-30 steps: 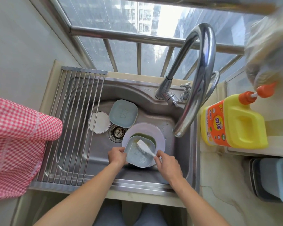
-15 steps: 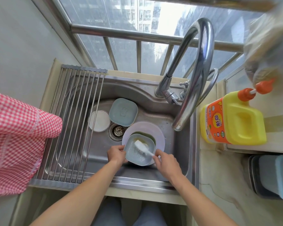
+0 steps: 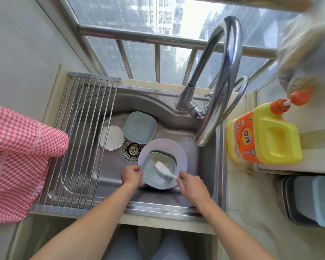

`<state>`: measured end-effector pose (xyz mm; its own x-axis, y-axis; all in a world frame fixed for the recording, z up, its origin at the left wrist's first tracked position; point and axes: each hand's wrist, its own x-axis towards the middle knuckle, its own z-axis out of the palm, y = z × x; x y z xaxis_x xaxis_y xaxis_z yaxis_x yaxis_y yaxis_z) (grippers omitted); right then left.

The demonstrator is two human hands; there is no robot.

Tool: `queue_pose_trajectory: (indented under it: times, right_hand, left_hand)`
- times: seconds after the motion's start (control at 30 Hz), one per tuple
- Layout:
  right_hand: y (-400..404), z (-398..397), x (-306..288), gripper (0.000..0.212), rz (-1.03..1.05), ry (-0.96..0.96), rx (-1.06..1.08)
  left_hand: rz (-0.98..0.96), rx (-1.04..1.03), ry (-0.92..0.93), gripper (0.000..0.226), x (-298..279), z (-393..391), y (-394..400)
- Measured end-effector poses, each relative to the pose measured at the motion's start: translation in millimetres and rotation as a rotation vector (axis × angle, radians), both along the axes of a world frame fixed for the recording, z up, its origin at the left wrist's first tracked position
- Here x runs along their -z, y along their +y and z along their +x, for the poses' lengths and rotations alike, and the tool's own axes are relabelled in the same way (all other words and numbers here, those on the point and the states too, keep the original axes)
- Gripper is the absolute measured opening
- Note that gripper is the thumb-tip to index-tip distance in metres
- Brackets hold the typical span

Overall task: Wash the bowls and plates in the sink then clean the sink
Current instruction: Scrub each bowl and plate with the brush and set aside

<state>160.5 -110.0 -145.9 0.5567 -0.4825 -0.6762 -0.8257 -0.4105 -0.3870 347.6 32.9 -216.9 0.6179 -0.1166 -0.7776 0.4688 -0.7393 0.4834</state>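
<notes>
In the steel sink [image 3: 204, 166] my left hand [image 3: 131, 175] grips the left rim of a pale blue square bowl [image 3: 152, 179]. My right hand [image 3: 191, 182] holds the handle of a white dish brush [image 3: 162, 168], whose bristles rest inside that bowl. Under the bowl lie a green dish [image 3: 169, 155] and a lilac round plate [image 3: 178, 150]. Farther back sit another blue square plate [image 3: 139, 128] and a small white round plate [image 3: 112, 137], beside the drain [image 3: 133, 149].
A curved chrome faucet [image 3: 223, 77] arches over the sink's right side. A roll-up steel drying rack [image 3: 83, 137] covers the sink's left part, with a red checked cloth [image 3: 17, 156] at its left. A yellow detergent jug [image 3: 265, 136] stands on the right counter.
The brush head has moved slightly back and forth inside the blue bowl. Both hands keep their hold, and the other dishes lie where they were.
</notes>
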Motion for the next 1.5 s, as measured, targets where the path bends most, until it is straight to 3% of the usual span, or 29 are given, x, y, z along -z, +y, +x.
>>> queue_pose_trajectory:
  times: [0.17, 0.3, 0.43, 0.57, 0.7, 0.87, 1.1, 1.2, 1.37, 1.5]
  right_hand:
    - [4, 1, -3, 0.019, 0.068, 0.019, -0.11]
    - [-1, 1, -1, 0.02, -0.022, 0.002, 0.021]
    - [6, 2, 0, 0.019, 0.055, 0.006, -0.116]
    - [2, 3, 0, 0.021, -0.054, 0.014, 0.035]
    - [13, 14, 0, 0.021, 0.002, -0.008, 0.002]
    - [24, 33, -6, 0.022, 0.246, -0.067, 0.09]
    - [-46, 26, -12, 0.017, 0.126, 0.186, -0.236]
    - [-45, 35, -15, 0.015, 0.105, 0.211, -0.285]
    - [-10, 49, -7, 0.022, 0.24, 0.07, -0.04]
    - [2, 47, -11, 0.024, 0.473, 0.06, 0.266]
  left_hand:
    - [0.009, -0.012, -0.003, 0.034, 2, 0, 1]
    - [0.0, -0.017, -0.013, 0.034, 0, -1, 0]
    - [-0.001, -0.025, -0.028, 0.034, 2, 2, 4]
    - [0.009, 0.002, -0.087, 0.034, 3, 5, 4]
    - [-0.02, 0.008, -0.111, 0.031, -1, 5, -2]
    - [-0.067, -0.02, -0.083, 0.025, -1, 9, 1]
    - [-0.033, 0.116, -0.121, 0.036, 8, 15, 4]
    - [-0.031, 0.126, -0.137, 0.035, 8, 11, 1]
    - [-0.032, 0.171, -0.189, 0.016, -2, 13, -3]
    - [-0.024, 0.142, -0.155, 0.022, 8, 18, 4]
